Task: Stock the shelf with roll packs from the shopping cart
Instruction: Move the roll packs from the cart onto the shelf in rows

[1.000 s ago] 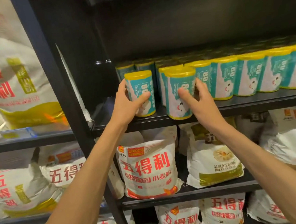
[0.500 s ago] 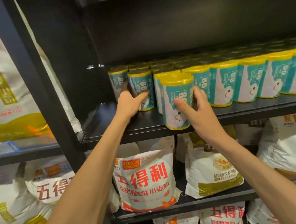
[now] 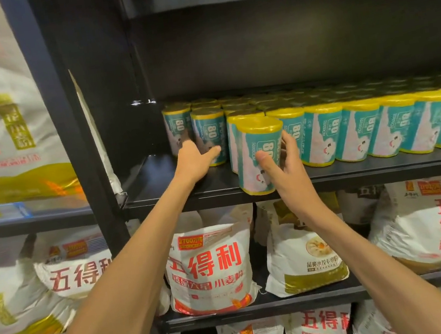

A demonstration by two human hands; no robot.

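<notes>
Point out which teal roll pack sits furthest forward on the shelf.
The yellow-topped teal roll pack gripped by the right hand: it overhangs the black shelf's front edge, ahead of the row.

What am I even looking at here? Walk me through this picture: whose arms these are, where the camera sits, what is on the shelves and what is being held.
There is no machine here. The two bare arms belong to a person wearing a wide-angle camera on the head, so the single view looks forward and down along the arms at a black store shelf.

On that shelf stand rows of teal roll packs with yellow tops, upright and close together. The shelves below and to the left hold large white flour bags with red lettering.

The right hand grips one roll pack at the shelf's front edge, thumb on the front, fingers round the side. The left hand reaches further in, at the base of another pack near the left end; its thumb lies against that pack, but a full grip is not visible.
</notes>
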